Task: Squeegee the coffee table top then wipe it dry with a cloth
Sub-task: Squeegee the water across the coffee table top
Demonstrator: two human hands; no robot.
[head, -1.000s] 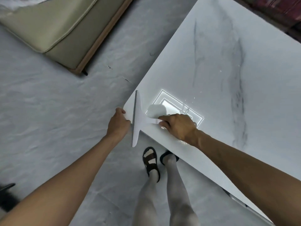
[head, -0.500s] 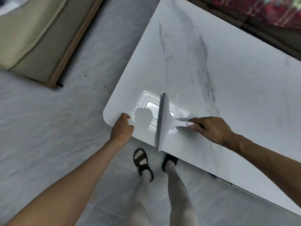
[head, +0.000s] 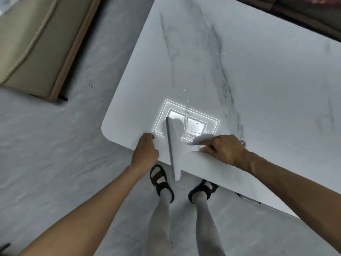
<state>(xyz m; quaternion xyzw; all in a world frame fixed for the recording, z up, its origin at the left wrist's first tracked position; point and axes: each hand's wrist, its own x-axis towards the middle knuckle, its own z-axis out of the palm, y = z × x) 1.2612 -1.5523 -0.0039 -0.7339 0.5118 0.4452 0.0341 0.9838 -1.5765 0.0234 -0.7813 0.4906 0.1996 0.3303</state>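
The right hand (head: 224,149) has its grip clenched on the handle of the white plastic squeegee (head: 174,150), whose blade, left of the grip, overhangs the white marble-patterned worktop (head: 258,80) edge; left hand (head: 145,152) rests released beside it. Best keep even pressure, overlapping strokes toward that edge

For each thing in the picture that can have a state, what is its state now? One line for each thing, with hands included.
Squeegee: held, blade on the table top, one end past the near edge.
Coffee table top: wet, with water streaks and drops near the blade.
Right hand: gripping the squeegee handle.
Left hand: resting on the table's near edge, holding nothing.
Cloth: not in view.
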